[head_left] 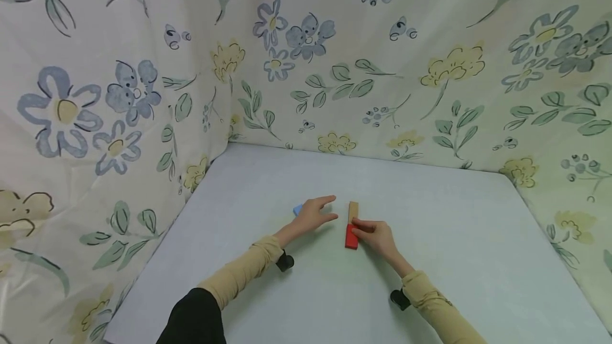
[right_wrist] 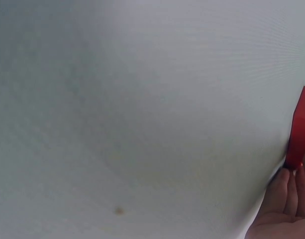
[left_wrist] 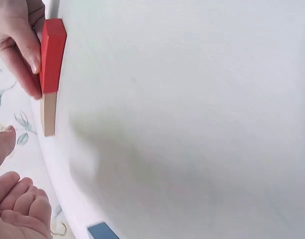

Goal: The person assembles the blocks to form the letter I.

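A red block [head_left: 351,238] lies lengthwise on the white table, end to end with a plain wooden block [head_left: 353,210] beyond it. My right hand [head_left: 379,235] holds the red block from its right side, thumb and index finger at its far part. In the right wrist view the red block [right_wrist: 299,132] shows at the right edge, fingers against it. My left hand [head_left: 309,215] hovers left of the two blocks, thumb and fingers spread apart, holding nothing. Just behind it a blue block [head_left: 297,209] is partly hidden by the hand; the left wrist view shows its end [left_wrist: 101,231].
The white tabletop [head_left: 454,227] spreads on all sides of the hands. Floral cloth [head_left: 334,68] hangs along its back and left side and past its right edge. A black wrist camera [head_left: 285,261] sits under the left wrist, another [head_left: 400,299] under the right.
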`<control>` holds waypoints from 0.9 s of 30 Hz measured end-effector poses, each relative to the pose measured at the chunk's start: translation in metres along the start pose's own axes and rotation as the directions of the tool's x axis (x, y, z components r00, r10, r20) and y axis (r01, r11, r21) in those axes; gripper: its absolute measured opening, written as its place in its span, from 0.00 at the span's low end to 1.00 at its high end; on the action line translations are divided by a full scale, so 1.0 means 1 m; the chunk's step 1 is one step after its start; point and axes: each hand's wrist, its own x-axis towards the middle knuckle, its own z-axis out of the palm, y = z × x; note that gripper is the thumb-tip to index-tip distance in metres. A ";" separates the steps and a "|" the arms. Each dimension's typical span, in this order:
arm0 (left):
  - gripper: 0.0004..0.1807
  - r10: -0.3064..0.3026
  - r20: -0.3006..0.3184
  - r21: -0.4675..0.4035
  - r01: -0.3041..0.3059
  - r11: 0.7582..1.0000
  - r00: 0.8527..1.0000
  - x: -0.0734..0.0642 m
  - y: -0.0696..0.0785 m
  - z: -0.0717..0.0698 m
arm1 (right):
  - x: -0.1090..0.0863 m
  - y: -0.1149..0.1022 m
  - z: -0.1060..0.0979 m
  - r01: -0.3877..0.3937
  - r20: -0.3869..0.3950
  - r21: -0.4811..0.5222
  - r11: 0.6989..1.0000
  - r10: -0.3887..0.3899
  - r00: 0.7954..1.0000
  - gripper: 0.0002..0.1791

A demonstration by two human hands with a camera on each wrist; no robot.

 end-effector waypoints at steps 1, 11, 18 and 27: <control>0.30 0.001 -0.017 -0.004 -0.002 1.000 1.000 -0.002 -0.003 -0.002 | 0.000 0.000 0.000 0.002 0.000 -0.001 1.000 -0.002 1.000 0.19; 0.28 0.002 -0.155 -0.001 -0.003 1.000 0.988 -0.022 -0.030 -0.032 | -0.001 0.000 -0.001 0.017 0.008 0.021 1.000 -0.018 1.000 0.19; 0.29 -0.061 -0.184 -0.049 0.053 0.997 0.981 -0.032 -0.041 -0.043 | -0.003 -0.003 -0.004 0.020 0.007 0.026 0.999 -0.020 1.000 0.19; 0.27 -0.115 -0.226 -0.030 0.111 0.993 0.967 -0.040 -0.049 -0.038 | -0.003 -0.001 -0.002 0.017 0.003 0.027 1.000 -0.017 1.000 0.18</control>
